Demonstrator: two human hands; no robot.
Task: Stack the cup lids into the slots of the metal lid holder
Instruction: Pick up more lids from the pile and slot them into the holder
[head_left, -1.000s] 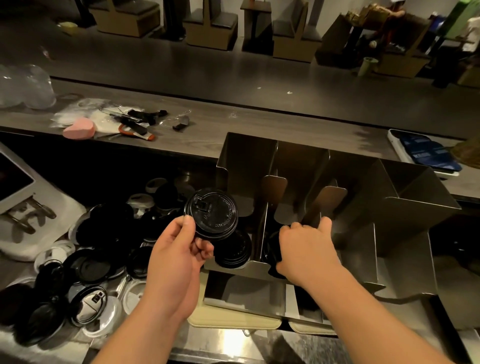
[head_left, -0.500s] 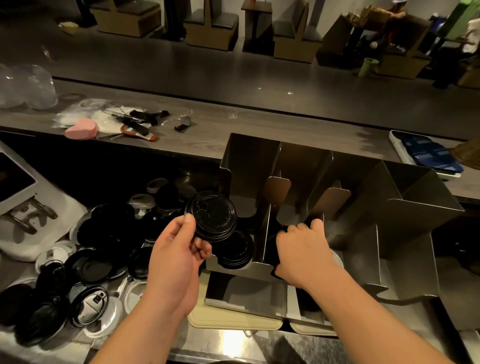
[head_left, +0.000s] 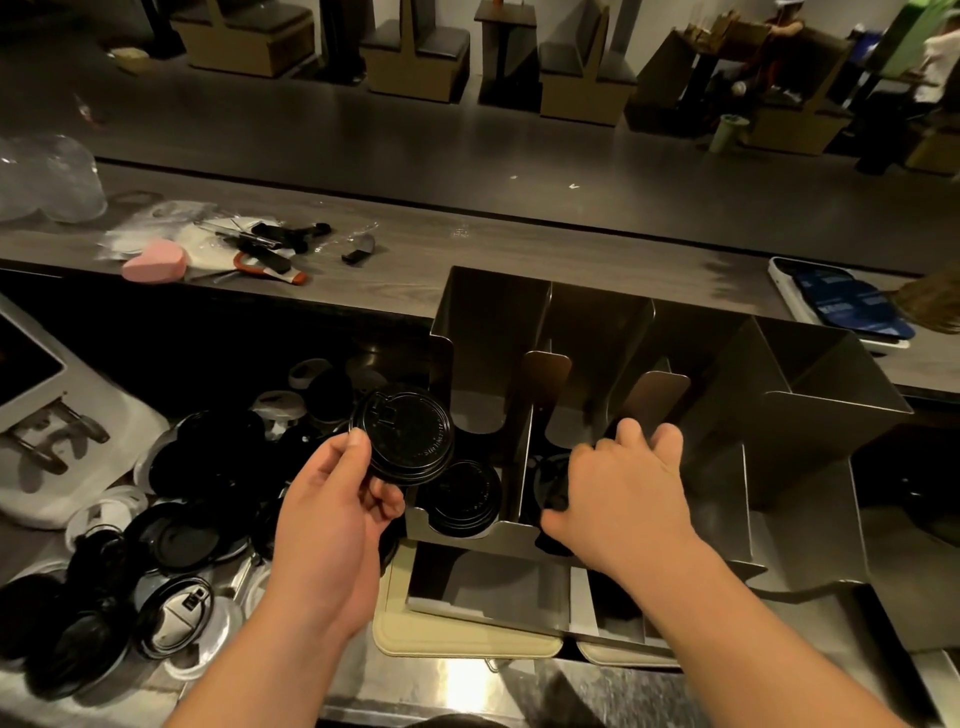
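Beside holder (head_left: 491, 322), lid (head_left: 404, 439) in left hand (head_left: 332, 514)

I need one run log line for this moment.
left hand holds black lid | right hand on lids in second slot of metal lid holder, grip unclear | first slot: lid stack

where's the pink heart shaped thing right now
In the head view the pink heart-shaped thing lies on the wooden counter at upper left, beside white wrappers and an orange-handled tool, behind the loose lids.

Dim room, booth seats (head_left: 415, 62), dark floor (head_left: 467, 150)
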